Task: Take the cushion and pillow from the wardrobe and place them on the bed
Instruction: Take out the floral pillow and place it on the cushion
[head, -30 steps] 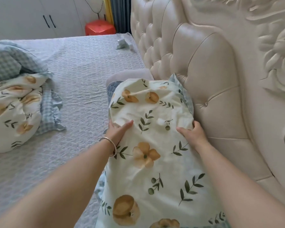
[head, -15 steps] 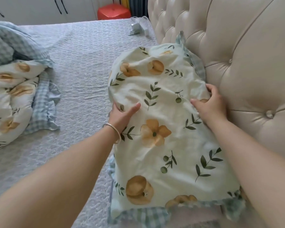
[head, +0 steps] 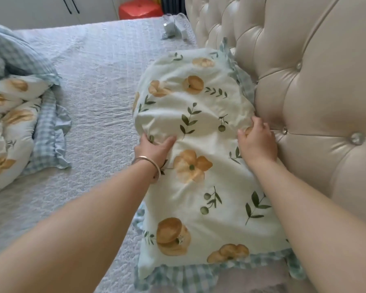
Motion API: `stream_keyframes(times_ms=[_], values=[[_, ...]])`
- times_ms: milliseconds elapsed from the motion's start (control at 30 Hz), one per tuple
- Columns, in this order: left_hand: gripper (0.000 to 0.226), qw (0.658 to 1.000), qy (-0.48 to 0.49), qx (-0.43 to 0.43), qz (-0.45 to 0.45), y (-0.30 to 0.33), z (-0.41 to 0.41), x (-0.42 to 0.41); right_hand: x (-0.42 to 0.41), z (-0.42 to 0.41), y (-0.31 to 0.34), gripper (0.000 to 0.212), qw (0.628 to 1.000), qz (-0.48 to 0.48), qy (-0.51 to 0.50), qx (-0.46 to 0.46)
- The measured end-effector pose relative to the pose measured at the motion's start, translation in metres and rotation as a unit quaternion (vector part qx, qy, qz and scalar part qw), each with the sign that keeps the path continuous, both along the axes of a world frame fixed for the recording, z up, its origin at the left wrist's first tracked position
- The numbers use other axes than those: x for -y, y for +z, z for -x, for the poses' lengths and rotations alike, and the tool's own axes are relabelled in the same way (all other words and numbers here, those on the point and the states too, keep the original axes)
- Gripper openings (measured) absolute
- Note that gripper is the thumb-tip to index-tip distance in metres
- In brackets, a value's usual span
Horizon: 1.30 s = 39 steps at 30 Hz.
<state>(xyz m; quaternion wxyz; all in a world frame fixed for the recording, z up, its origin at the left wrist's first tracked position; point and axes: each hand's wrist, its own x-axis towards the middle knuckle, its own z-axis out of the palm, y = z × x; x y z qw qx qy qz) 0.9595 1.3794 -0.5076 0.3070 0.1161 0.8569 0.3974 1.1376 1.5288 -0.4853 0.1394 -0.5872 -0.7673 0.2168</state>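
A cream pillow with orange flowers, green leaves and a blue checked frill lies on the grey quilted bed, its right side against the tufted headboard. My left hand grips the pillow's left edge, thumb on top and fingers tucked under. My right hand holds the pillow's right side, fingers curled between pillow and headboard. A grey-pink cushion shows beneath the pillow's near end; the rest of it is hidden.
A folded floral and checked quilt lies at the bed's left. A small grey object sits at the far corner by the headboard. Beyond the bed stand a red stool and white wardrobe doors.
The pillow has slid along the headboard and now covers the cushion's far end. Both hands stayed on the pillow's sides, and the view has tilted down and closer.
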Motion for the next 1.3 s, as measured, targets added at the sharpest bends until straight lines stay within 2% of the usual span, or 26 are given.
stream_keyframes(times_ms=[100,167,267,367,567,733,900,1133,1300], values=[[0.082,0.996,-0.07,-0.051,0.032,0.028,-0.016,0.02,0.029,-0.015,0.02,0.032,0.999,-0.037,0.004,0.035],[0.07,0.986,-0.127,-0.104,0.038,0.052,-0.027,0.04,0.055,-0.025,0.035,0.027,0.999,-0.031,0.004,0.021],[0.053,0.971,-0.204,-0.122,-0.006,0.093,-0.044,0.074,0.106,-0.035,0.061,0.028,1.0,-0.007,0.019,-0.011],[0.048,0.952,-0.279,-0.115,-0.052,0.133,-0.06,0.111,0.162,-0.038,0.094,0.029,1.0,-0.005,0.008,-0.027],[0.044,0.922,-0.35,-0.109,-0.122,0.19,-0.08,0.21,0.302,-0.044,0.164,0.044,0.998,0.019,-0.051,-0.023],[0.048,0.866,-0.446,-0.174,-0.148,0.245,-0.084,0.303,0.425,-0.062,0.223,0.058,0.991,-0.033,-0.127,-0.032],[0.054,0.83,-0.483,-0.21,-0.182,0.292,-0.094,0.379,0.524,-0.093,0.277,0.059,0.978,-0.109,-0.178,-0.006],[0.053,0.795,-0.51,-0.231,-0.231,0.319,-0.117,0.463,0.622,-0.136,0.301,0.059,0.962,-0.146,-0.227,0.039],[0.054,0.754,-0.557,-0.244,-0.249,0.336,-0.125,0.522,0.707,-0.145,0.314,0.058,0.95,-0.144,-0.272,0.052]])
